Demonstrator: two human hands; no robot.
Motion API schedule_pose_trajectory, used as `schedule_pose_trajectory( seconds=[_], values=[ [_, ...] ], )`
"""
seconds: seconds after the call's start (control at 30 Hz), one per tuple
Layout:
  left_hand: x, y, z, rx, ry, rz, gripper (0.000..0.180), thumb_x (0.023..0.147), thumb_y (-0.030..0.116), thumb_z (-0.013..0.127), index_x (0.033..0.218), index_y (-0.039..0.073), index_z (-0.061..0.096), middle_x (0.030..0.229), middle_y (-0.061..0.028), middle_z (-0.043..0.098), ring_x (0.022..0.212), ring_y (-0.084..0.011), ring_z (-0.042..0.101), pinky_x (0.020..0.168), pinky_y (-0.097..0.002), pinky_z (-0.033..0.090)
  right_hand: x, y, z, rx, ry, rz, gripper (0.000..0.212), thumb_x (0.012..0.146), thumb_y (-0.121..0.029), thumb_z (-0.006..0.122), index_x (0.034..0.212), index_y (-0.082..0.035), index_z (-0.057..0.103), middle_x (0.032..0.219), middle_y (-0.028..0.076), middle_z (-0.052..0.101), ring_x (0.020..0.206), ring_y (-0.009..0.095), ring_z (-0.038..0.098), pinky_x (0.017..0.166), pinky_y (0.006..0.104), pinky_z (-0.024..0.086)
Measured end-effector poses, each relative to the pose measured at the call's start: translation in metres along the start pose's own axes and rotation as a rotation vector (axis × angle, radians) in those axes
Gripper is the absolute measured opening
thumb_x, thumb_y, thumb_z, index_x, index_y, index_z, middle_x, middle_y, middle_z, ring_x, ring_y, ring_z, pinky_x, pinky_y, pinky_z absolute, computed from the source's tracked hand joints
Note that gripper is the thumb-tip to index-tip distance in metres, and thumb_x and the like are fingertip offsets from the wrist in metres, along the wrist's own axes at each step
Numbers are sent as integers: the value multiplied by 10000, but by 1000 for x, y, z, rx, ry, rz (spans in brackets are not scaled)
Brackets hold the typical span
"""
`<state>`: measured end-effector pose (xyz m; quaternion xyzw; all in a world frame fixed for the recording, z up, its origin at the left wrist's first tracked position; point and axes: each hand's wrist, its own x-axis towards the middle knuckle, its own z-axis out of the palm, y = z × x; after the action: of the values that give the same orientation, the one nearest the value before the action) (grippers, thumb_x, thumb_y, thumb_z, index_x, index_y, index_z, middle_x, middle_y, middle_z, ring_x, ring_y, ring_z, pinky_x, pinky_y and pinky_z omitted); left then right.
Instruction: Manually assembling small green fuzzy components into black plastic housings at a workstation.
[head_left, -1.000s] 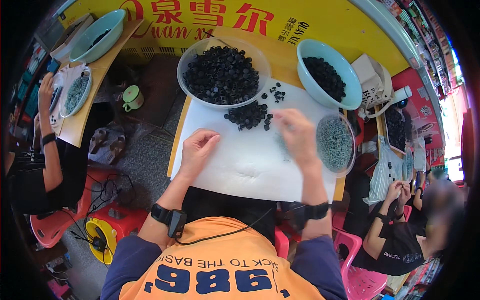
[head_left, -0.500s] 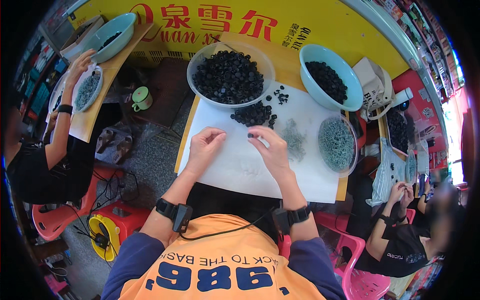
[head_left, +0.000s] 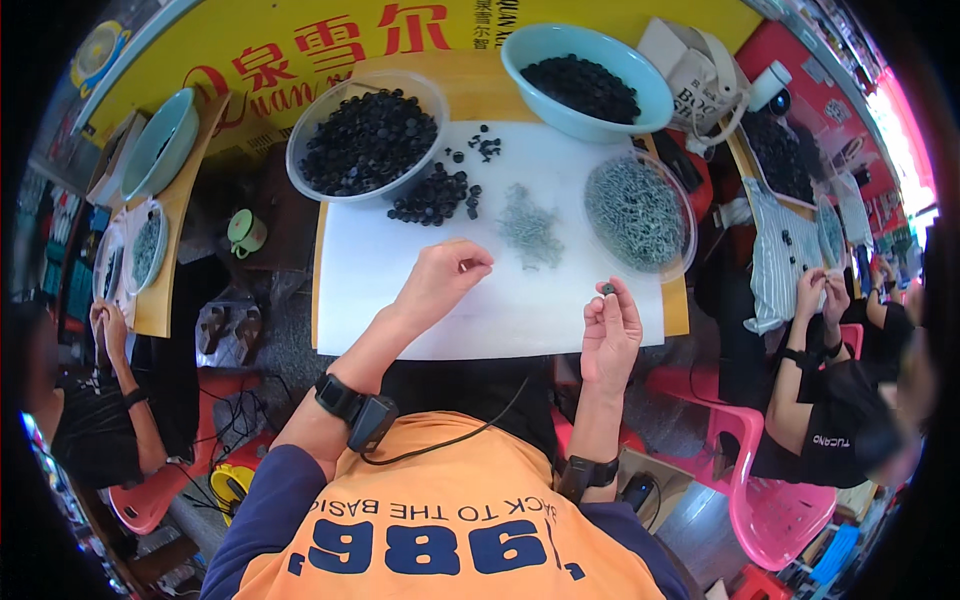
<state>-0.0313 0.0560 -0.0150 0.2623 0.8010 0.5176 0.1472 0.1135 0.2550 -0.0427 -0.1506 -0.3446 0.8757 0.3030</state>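
My right hand (head_left: pixel 612 335) is raised over the right front part of the white sheet, pinching a small round black plastic part (head_left: pixel 607 288) in its fingertips. To its left, my left hand (head_left: pixel 447 280) hovers above the sheet with thumb and fingers pressed together; whatever it may hold is too small to make out. Just beyond the left hand lies a loose pile of black plastic parts (head_left: pixel 433 196). Small silvery screws (head_left: pixel 530 228) are scattered on the sheet between the hands and farther back. A clear round tub of screws (head_left: pixel 692 250) stands behind my right hand.
A clear bowl heaped with black parts (head_left: pixel 292 165) and a light-blue basin (head_left: pixel 520 52) stand at the back of the white-covered table (head_left: pixel 400 335). A canvas bag (head_left: pixel 690 80) is beyond. Co-workers sit left and right; a pink chair (head_left: pixel 750 510) is at right.
My right hand has moved right and nearer to me with the black part, away from the middle. My left hand stays pinched over the sheet. The view has turned to the right.
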Motion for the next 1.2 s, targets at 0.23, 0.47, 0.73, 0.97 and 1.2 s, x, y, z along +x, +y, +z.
schedule_pose_trajectory(
  seconds=[0.23, 0.47, 0.73, 0.97, 1.2],
  values=[
    [24, -5, 37, 320, 42, 237, 115, 814, 45, 650, 911, 1, 693, 881, -131, 642, 750, -264, 632, 684, -334, 504, 0, -8, 9, -5, 16, 33, 246, 900, 3, 606, 1144, 40, 605, 1007, 124, 659, 808, 149, 652, 787, 271, 542],
    [30, 8, 45, 393, 23, 106, 111, 807, 60, 641, 887, 4, 694, 866, -141, 606, 764, -302, 627, 688, -365, 498, -2, -5, 8, -31, 1, 48, 246, 901, -1, 607, 1143, 41, 604, 993, 127, 663, 816, 159, 655, 785, 287, 548],
    [20, -12, 26, 376, 87, 125, 129, 819, 55, 626, 932, -4, 647, 879, -154, 603, 787, -305, 611, 701, -371, 487, -2, -1, 7, -105, 5, 72, 227, 906, -2, 599, 1129, 42, 607, 980, 128, 670, 817, 160, 657, 781, 288, 542],
    [20, -6, 26, 256, 29, 182, 109, 822, 52, 629, 906, -2, 672, 864, -140, 604, 773, -293, 611, 682, -358, 484, -5, 10, 14, -120, -34, 113, 212, 906, -5, 601, 1114, 36, 614, 961, 124, 675, 793, 164, 659, 767, 280, 536],
    [34, 2, 50, 435, 35, 168, 126, 835, 109, 613, 878, 16, 685, 893, -132, 604, 819, -324, 610, 734, -392, 492, -5, 7, 12, -138, -32, 102, 213, 907, -9, 596, 1116, 32, 610, 973, 115, 663, 795, 137, 645, 770, 262, 543]
  ],
)
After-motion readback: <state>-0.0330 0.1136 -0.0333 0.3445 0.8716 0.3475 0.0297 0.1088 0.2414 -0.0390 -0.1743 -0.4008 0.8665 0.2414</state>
